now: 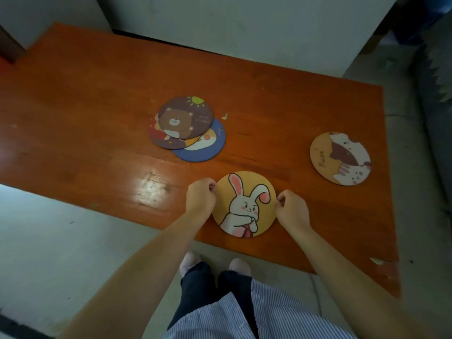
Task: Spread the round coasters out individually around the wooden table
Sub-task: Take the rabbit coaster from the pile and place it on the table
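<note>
A yellow rabbit coaster (245,204) lies near the front edge of the wooden table (85,99). My left hand (200,200) pinches its left rim and my right hand (292,209) pinches its right rim. A cat coaster (340,158) marked "Meow" lies alone at the right. In the middle sits an overlapping pile: a brown bear coaster (184,116) on top, a dark coaster (162,140) under it, and a blue coaster (208,145) at the bottom right.
A pale wall (244,28) runs behind the table's far edge. Light floor (49,228) lies to the left and in front. My legs and feet (215,267) stand at the table's front edge. A chipped corner (378,261) marks the table's front right.
</note>
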Motion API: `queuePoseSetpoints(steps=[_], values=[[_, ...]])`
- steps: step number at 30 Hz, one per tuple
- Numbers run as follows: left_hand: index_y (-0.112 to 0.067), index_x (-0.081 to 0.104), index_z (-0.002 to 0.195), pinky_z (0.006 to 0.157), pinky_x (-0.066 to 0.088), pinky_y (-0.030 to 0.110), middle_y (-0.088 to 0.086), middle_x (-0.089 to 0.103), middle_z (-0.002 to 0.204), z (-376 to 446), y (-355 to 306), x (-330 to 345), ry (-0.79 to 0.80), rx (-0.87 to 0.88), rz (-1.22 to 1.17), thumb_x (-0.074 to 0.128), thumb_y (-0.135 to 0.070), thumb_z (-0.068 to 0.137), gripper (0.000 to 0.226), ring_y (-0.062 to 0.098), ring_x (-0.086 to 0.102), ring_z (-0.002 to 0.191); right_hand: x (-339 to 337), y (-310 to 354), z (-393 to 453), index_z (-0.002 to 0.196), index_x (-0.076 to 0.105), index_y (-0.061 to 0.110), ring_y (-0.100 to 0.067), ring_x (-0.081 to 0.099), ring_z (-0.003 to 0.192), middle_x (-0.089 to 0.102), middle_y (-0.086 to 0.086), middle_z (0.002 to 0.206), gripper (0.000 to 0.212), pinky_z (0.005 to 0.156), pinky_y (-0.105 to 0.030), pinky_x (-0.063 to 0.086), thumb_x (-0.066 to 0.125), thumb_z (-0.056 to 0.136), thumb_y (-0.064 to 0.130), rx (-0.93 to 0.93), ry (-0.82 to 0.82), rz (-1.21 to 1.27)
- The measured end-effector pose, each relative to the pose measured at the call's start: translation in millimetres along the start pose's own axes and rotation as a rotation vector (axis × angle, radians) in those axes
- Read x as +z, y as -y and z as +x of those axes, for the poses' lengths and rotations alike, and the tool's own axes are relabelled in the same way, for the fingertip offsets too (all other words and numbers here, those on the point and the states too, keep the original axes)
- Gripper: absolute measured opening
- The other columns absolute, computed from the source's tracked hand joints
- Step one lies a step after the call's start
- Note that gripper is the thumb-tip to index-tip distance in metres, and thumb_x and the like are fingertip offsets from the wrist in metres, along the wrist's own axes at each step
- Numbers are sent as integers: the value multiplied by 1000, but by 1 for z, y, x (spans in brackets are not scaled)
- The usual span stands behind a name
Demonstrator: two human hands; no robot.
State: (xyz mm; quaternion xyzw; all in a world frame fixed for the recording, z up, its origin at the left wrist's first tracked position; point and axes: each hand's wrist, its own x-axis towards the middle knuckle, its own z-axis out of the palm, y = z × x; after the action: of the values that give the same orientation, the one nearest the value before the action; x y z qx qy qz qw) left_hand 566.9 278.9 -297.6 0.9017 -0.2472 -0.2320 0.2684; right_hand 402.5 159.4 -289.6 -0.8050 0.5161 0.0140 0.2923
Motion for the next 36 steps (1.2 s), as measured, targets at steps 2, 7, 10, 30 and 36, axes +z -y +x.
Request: queuePoseSetpoints(steps=[2, 7, 10, 30, 36], values=[[-5, 66, 97, 79, 49, 36, 15, 69, 102, 2, 1, 0, -21, -2, -14, 50, -1, 85, 20, 31, 61, 96, 1, 3, 4, 93, 59, 8, -28, 57, 93, 65, -10, 93, 9, 83, -41, 45, 51, 90, 11, 32, -33, 3], [-4, 66, 93, 75, 47, 35, 15, 69, 100, 7, 3, 2, -39, 15, -16, 50, 0, 85, 19, 31, 61, 93, 6, 8, 10, 93, 59, 11, -30, 53, 104, 66, -9, 97, 9, 93, -44, 38, 51, 91, 13, 76, -46, -4], [-4, 66, 88, 70, 45, 33, 15, 68, 96, 11, 3, 3, -47, 1, -16, 50, 0, 84, 17, 30, 60, 88, 9, 8, 9, 94, 58, 11, -33, 45, 117, 65, -9, 101, 9, 98, -48, 35, 51, 91, 14, 86, -32, -17], [-13, 63, 102, 70, 36, 33, 8, 56, 111, 10, 21, -1, -49, 59, 268, 40, -20, 93, 26, 28, 44, 109, 2, 41, 34, 116, 45, 13, -31, 49, 112, 57, -12, 117, 42, 92, -46, 40, 59, 83, 35, -17, 155, -513], [-12, 56, 110, 80, 46, 39, 11, 54, 113, 20, 43, -31, -46, 74, 350, 42, -21, 90, 26, 30, 46, 109, 13, 93, 42, 107, 54, 11, -33, 43, 116, 54, -13, 118, 25, 96, -49, 36, 51, 87, 26, -221, 154, -499]])
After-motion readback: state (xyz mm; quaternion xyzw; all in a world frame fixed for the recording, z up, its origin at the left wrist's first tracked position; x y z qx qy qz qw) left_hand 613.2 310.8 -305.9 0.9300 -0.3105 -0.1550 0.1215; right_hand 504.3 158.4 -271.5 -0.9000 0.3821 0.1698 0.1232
